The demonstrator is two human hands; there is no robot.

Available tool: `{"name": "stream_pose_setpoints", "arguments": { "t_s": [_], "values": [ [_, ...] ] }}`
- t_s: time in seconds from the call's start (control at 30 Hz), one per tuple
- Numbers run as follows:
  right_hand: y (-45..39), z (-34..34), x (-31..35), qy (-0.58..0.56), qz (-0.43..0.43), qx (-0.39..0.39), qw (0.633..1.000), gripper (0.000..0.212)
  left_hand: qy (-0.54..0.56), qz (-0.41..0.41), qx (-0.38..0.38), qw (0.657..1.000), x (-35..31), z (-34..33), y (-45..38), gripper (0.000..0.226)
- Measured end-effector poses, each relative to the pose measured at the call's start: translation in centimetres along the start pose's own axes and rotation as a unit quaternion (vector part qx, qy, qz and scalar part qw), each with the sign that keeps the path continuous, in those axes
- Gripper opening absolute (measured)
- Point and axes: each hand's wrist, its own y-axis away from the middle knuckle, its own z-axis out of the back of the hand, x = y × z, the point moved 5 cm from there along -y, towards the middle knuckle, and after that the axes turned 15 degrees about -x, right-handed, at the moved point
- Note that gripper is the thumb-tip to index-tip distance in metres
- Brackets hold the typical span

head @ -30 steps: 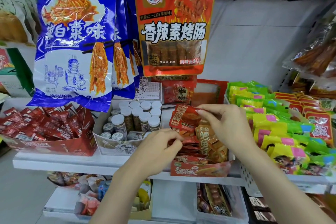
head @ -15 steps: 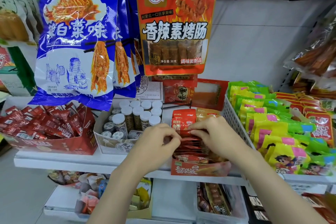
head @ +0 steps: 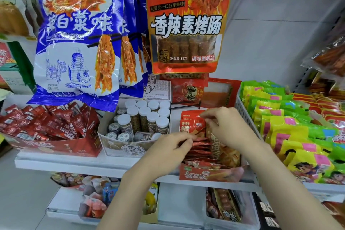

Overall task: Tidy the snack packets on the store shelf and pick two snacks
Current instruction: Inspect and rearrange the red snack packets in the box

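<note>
Red foil snack packets (head: 197, 145) stand on edge in a red display box (head: 211, 174) at the front edge of the shelf (head: 56, 163), packed one behind the other from front to back, so their flat faces look toward the person and their long sides run across the shelf. Both hands are in that box. The left hand (head: 168, 152) comes in from the left with fingers curled, its tips pressed into the left ends of the packets, apparently pinching them. The right hand (head: 226, 129) reaches over from the right, fingers bent down on the top edge of the rearmost upright packets and partly covering a brownish packet (head: 226, 153) lying along the right side of the box. The right hand looks the nearer one to the tall back packets, the left to the low front row; squaring the row likely means pressing the two hands toward each other along the packets' long sides. Readable writing: "NESCAFE" on the sachets (head: 71, 131) in the red tray toward the shelf's left end; "香辣素烤肠", "重庆风味", "净含量:38克" and "调味面制品" on the hanging orange bag (head: 186, 24); "白菜味" on the hanging blue bag (head: 78, 33). Print on the box front is too stylised to read surely.
</note>
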Motion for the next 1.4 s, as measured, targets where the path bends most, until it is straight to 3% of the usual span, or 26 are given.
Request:
{"name": "stream_pose_setpoints", "arguments": {
  "t_s": [0.2, 0.5, 0.6, 0.87, 0.93, 1.03, 1.07, 1.2, 1.3, 1.4],
  "values": [
    [-0.6, -2.5, -0.3, 0.049, 0.016, 0.002, 0.999, 0.027, 0.030, -0.006, 0.023, 0.999, 0.6, -0.1, 0.4, 0.034],
    [-0.6, -3.1, -1.0, 0.048, 0.007, 0.002, 0.999, 0.016, 0.052, -0.028, -0.006, 0.998, 0.9, 0.0, 0.8, 0.030],
    [-0.6, -1.6, 0.1, 0.006, 0.042, -0.053, 0.998, 0.015, 0.053, -0.033, -0.004, 0.998, 1.2, 0.3, 0.9, 0.029],
    [-0.5, 4.7, -0.3, -0.066, 0.031, -0.194, 0.978, 0.009, 0.063, -0.050, -0.024, 0.996, 0.7, 0.4, 1.1, 0.023],
    [-0.1, 4.3, -0.3, -0.074, 0.037, -0.167, 0.982, 0.011, 0.079, -0.055, -0.038, 0.995, 0.5, 0.4, 1.1, 0.022],
    [1.3, 0.9, 0.6, -0.047, 0.060, -0.030, 0.997, 0.015, 0.057, -0.037, -0.040, 0.997, 0.8, 0.1, 1.0, 0.020],
    [1.6, 0.2, 0.9, -0.037, 0.066, -0.021, 0.997, 0.016, 0.044, -0.029, -0.034, 0.998, 1.0, 0.0, 0.9, 0.020],
    [1.0, 2.2, 0.8, -0.074, 0.056, -0.144, 0.985, 0.016, 0.011, -0.040, -0.021, 0.999, 0.9, 0.0, 0.8, 0.027],
    [-0.1, 5.7, -0.5, -0.112, 0.021, -0.240, 0.964, 0.014, 0.018, -0.068, -0.080, 0.994, 0.2, 0.2, 0.6, 0.025],
    [-0.4, 7.0, -1.3, -0.132, -0.002, -0.265, 0.955, 0.013, 0.029, -0.050, -0.094, 0.994, -0.1, 0.0, 0.4, 0.024]
  ]
}}
